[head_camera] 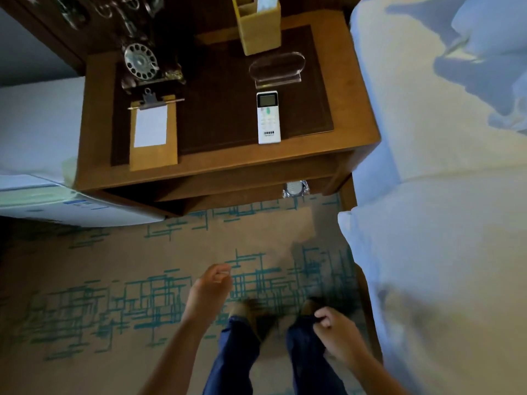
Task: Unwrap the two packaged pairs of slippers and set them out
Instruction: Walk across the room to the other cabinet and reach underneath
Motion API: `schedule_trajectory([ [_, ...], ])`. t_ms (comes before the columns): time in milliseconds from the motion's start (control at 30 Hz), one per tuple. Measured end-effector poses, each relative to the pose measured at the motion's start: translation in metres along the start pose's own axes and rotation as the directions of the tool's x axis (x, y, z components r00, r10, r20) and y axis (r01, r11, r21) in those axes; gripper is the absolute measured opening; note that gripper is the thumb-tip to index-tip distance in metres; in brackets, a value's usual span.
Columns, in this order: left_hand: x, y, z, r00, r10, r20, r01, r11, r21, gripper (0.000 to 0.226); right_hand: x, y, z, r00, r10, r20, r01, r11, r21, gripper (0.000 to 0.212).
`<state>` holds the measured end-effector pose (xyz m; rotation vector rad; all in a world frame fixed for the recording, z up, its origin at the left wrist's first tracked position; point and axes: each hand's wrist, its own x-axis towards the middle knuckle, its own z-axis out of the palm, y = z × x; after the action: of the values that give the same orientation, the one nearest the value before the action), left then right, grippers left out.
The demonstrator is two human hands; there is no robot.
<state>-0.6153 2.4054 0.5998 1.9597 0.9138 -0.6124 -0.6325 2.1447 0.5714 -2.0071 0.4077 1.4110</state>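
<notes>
A clear plastic-wrapped white package (296, 189), apparently slippers, pokes out from the lower shelf under the wooden nightstand (228, 163), only its near end showing. My left hand (212, 289) hangs over the carpet in front of the nightstand, fingers loosely curled with nothing in it. My right hand (332, 327) is lower right, near my right knee, fingers curled and empty. Both hands are well short of the package. No second package is visible.
On the nightstand stand a rotary phone (141, 62), a clipboard with notepad (152, 131), a white remote (268, 116), a clear stand (278, 68) and a wooden holder (258, 27). A bed (442, 195) flanks the right, another bed (37, 132) the left. My legs stand on patterned carpet (114, 280).
</notes>
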Motion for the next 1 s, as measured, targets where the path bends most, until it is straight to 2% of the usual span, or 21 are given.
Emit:
schedule_trajectory([
  [100,0.034,-0.010,0.026,0.999,-0.005,0.031,0.005,1.000,0.007,0.013,0.048,-0.007,-0.017,1.000,-0.010,-0.018,0.010,0.999,-0.044,0.033],
  [267,0.103,-0.036,0.061,0.993,0.001,0.121,-0.006,0.999,0.039,0.022,0.135,-0.018,-0.038,0.991,-0.031,-0.133,0.023,0.998,-0.060,0.036],
  [333,0.134,-0.045,0.074,0.988,0.026,0.150,-0.031,0.999,0.033,0.017,0.173,-0.022,-0.043,0.991,-0.041,-0.127,0.031,0.996,-0.080,0.037],
  [433,0.183,-0.064,0.092,0.986,0.046,0.160,-0.052,0.998,0.028,0.024,0.230,-0.024,-0.039,0.991,-0.068,-0.111,0.053,0.989,-0.135,0.038],
  [533,0.235,-0.094,0.110,0.985,0.071,0.157,-0.076,0.997,0.021,0.017,0.283,-0.017,-0.026,0.986,-0.097,-0.137,0.071,0.980,-0.186,0.028],
  [667,0.297,-0.125,0.138,0.977,0.123,0.174,-0.140,0.986,0.089,0.024,0.349,-0.006,-0.005,0.971,-0.097,-0.218,0.078,0.992,-0.095,0.024],
  [700,0.312,-0.130,0.146,0.974,0.152,0.168,-0.171,0.980,0.102,0.021,0.367,-0.003,-0.001,0.965,-0.117,-0.237,0.097,0.991,-0.094,0.021],
  [767,0.342,-0.139,0.161,0.966,0.211,0.149,-0.230,0.965,0.123,0.017,0.400,0.000,0.003,0.948,-0.164,-0.272,0.127,0.980,-0.151,0.031],
  [867,0.388,-0.156,0.183,0.942,0.325,0.082,-0.334,0.925,0.180,0.023,0.445,0.009,0.008,0.926,-0.190,-0.326,0.127,0.970,-0.206,0.038],
  [1000,0.445,-0.177,0.218,0.921,0.387,0.036,-0.383,0.887,0.259,0.038,0.507,0.025,0.018,0.832,-0.304,-0.464,0.153,0.930,-0.334,0.040],
])
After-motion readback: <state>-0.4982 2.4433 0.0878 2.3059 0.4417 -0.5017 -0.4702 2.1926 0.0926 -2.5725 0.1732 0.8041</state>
